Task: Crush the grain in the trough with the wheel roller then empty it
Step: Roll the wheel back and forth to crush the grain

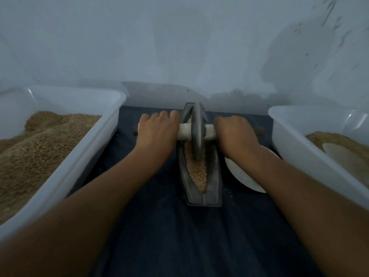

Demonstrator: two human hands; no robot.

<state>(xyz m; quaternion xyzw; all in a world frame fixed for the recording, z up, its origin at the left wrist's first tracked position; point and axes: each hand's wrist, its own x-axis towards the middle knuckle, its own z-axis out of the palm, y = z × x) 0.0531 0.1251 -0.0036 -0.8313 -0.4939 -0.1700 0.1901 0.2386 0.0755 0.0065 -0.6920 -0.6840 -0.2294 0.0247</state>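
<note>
Crushing is under way: both the left hand [157, 129] and right hand [234, 132] grip the roller [197, 130] axle; grain [196, 170] fills the trough [214, 184], not yet emptied

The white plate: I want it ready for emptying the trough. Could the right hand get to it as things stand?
Probably yes. The white plate lies on the cloth just under the right forearm, nothing covering it, but the right hand grips the roller handle and must let go.
</note>
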